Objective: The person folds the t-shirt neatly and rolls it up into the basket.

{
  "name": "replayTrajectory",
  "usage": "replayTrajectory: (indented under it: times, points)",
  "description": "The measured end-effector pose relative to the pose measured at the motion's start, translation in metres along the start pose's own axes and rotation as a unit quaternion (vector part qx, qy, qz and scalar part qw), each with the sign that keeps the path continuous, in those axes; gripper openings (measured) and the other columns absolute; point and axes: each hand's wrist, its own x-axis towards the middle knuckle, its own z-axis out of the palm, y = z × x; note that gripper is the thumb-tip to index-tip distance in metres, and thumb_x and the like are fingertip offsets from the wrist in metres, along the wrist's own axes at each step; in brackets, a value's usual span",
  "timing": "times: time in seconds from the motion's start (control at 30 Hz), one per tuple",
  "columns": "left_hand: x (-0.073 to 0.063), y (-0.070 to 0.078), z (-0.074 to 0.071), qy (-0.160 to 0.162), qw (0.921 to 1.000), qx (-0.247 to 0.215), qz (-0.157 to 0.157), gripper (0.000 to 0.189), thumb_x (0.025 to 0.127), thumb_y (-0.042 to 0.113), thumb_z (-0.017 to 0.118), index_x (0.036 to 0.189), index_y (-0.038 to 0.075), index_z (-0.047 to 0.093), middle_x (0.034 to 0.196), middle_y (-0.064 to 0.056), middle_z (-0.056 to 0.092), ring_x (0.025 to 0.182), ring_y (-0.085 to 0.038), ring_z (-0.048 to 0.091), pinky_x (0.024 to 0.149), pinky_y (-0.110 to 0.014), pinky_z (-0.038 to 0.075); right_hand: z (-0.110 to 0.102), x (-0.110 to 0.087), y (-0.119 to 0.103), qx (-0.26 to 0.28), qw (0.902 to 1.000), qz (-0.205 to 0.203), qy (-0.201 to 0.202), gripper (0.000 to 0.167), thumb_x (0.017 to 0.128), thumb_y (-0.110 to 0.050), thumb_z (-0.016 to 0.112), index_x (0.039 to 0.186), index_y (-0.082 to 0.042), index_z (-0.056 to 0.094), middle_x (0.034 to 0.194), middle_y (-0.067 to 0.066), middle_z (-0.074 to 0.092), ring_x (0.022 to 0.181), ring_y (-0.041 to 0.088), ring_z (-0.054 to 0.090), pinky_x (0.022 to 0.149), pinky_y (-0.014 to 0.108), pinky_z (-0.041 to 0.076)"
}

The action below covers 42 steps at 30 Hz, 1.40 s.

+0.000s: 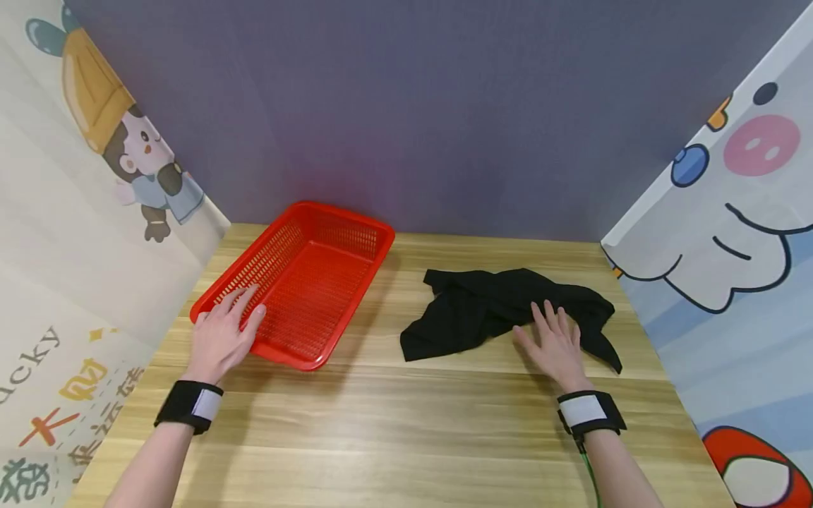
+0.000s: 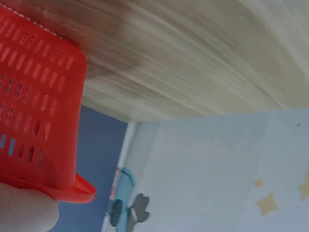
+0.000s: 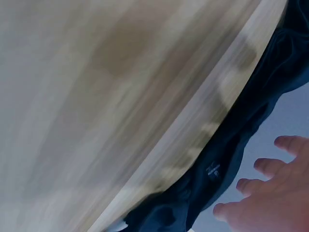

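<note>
A red plastic basket (image 1: 298,360) with slotted walls sits at the left of the table. Over its near-left corner lies my left hand (image 1: 222,335), fingers loosely extended above the rim and thumb apart from them. The left wrist view shows part of that hand (image 2: 26,210) right at the rim of the basket (image 2: 43,96). To the right, a crumpled black garment (image 1: 470,310) is spread on the table. My right hand (image 1: 554,347) is at its near edge, fingers straight and spread, holding nothing. Small pale print shows on the garment (image 3: 212,186) in the right wrist view.
The wooden table (image 1: 394,437) ends at a plain grey-blue wall (image 1: 432,120) behind. Cartoon-printed panels (image 1: 70,233) border the left side, and another printed panel (image 1: 730,233) borders the right. A green cable (image 1: 591,473) runs from the right wristband (image 1: 591,411).
</note>
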Motion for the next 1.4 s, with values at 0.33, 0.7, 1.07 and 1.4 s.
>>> replayTrajectory:
  times: [0.33,0.7,1.07,1.4]
  points:
    - [-0.008,-0.031,-0.016,0.006,0.997,0.023,-0.073,0.063,0.106,0.05,0.027,0.152,0.009,0.041,0.144,-0.031,0.047,0.125,-0.054,0.047,0.091,-0.063,0.034,0.016,0.02,-0.001,-0.026,0.9985,-0.001,-0.049,0.079,0.101,-0.054,0.048,0.158,-0.005,0.026,0.161,0.031,0.024,0.147,0.058,0.019,0.111,0.079,0.012]
    - [0.007,-0.062,-0.019,-0.002,0.9916,0.04,-0.123,0.069,0.106,0.053,0.02,0.153,0.005,0.037,0.145,-0.035,0.043,0.128,-0.055,0.043,0.091,-0.066,0.034,0.022,0.021,-0.004,-0.034,0.9993,0.003,-0.017,0.068,0.099,-0.045,0.056,0.15,-0.003,0.04,0.153,0.031,0.035,0.138,0.06,0.034,0.107,0.077,0.025]
    - [0.019,-0.084,-0.022,-0.014,0.9896,0.035,-0.139,0.071,0.105,0.054,0.017,0.155,0.006,0.033,0.149,-0.035,0.039,0.13,-0.058,0.038,0.094,-0.067,0.031,0.024,0.022,-0.01,-0.035,0.9993,0.0,0.01,0.064,0.097,-0.041,0.061,0.146,-0.001,0.047,0.147,0.031,0.041,0.134,0.059,0.039,0.106,0.075,0.029]
    - [0.022,0.004,0.013,0.268,0.9601,-0.027,0.075,0.041,0.099,0.026,0.046,0.126,0.001,0.063,0.119,-0.026,0.061,0.109,-0.048,0.051,0.093,-0.059,0.037,0.034,0.028,-0.015,-0.05,0.9969,-0.027,0.055,0.055,0.091,-0.036,0.07,0.133,-0.003,0.059,0.132,0.026,0.052,0.118,0.054,0.048,0.097,0.069,0.039]
